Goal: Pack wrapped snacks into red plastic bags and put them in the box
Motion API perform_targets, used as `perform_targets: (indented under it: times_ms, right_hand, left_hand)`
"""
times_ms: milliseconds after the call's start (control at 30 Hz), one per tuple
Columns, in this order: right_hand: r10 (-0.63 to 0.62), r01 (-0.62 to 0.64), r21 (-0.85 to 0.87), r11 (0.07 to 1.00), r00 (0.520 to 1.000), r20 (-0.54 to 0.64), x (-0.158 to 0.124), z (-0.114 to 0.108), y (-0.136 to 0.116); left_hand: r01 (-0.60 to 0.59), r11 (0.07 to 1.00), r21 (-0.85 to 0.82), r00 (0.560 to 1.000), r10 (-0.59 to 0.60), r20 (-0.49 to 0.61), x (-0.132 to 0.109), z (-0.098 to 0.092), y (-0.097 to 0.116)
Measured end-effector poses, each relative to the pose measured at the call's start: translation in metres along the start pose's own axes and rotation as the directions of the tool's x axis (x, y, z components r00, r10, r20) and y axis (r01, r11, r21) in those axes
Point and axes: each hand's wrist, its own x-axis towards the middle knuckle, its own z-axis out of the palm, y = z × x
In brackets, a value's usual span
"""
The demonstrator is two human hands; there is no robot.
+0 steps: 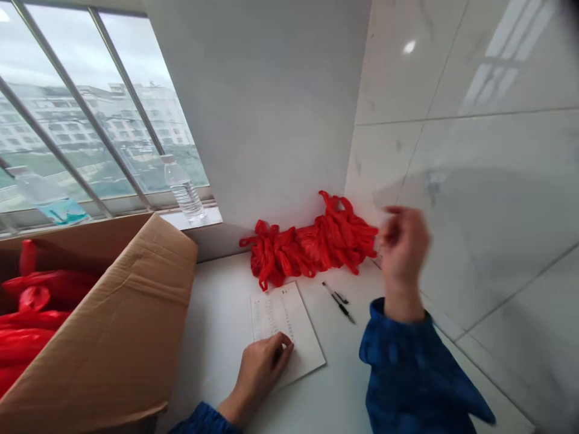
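Observation:
On the white tabletop lies a sheet or thin pad of paper (298, 319) with rows of small marks too fine to read. My left hand (262, 364) rests on its lower left part, fingers curled and thumb and forefinger tips together; whether anything is between them is hidden. My right hand (404, 250) is raised near the tiled wall, its bent fingers smeared by motion. Just left of it, a heap of red plastic bags (312, 244) lies along the wall. A black pen (339, 304) lies right of the paper, with what looks like its cap (341, 297) beside it.
An open cardboard box (131, 313) with red plastic bags (40, 322) inside stands at the left. A clear water bottle (183, 190) stands on the sill by the barred window. Another bottle with a blue label (49, 196) leans behind the box. The tiled wall (493, 199) bounds the right side.

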Motion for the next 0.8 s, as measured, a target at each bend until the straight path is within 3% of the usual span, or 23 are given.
perform_targets:
  times_ms: [133,267,400,500,633,733,800]
  right_hand:
    - [0.118,-0.037,-0.333,0.942,0.966,0.228,0.026,0.060,0.032]
    - [0.244,-0.069,-0.560,0.826,0.938,0.245,0.038,0.105,0.059]
    - [0.351,-0.102,-0.667,0.738,0.902,0.251,0.055,0.120,0.069]
    - [0.336,-0.079,-0.641,0.764,0.896,0.290,0.076,0.121,0.066]
    - [0.178,0.030,-0.479,0.877,0.907,0.382,0.094,0.117,0.046]
    - [0.034,0.125,-0.290,0.949,0.873,0.487,0.084,0.114,0.024]
    - [-0.051,0.168,-0.169,0.971,0.838,0.544,0.063,0.112,0.011]
  left_hand:
    - [-0.066,0.998,0.002,0.998,0.066,0.013,-0.005,0.001,-0.010]
    - [-0.069,0.998,-0.014,0.997,0.069,0.027,-0.006,-0.003,-0.014]
    - [-0.066,0.998,-0.024,0.997,0.067,0.031,-0.006,-0.001,-0.018]
    - [-0.072,0.997,-0.035,0.997,0.073,0.021,-0.007,0.000,-0.020]
    - [-0.087,0.994,-0.072,0.996,0.087,-0.010,-0.008,0.001,-0.022]
    - [-0.098,0.987,-0.126,0.994,0.092,-0.051,-0.009,0.000,-0.021]
    - [-0.094,0.982,-0.163,0.991,0.077,-0.109,-0.010,-0.003,-0.018]
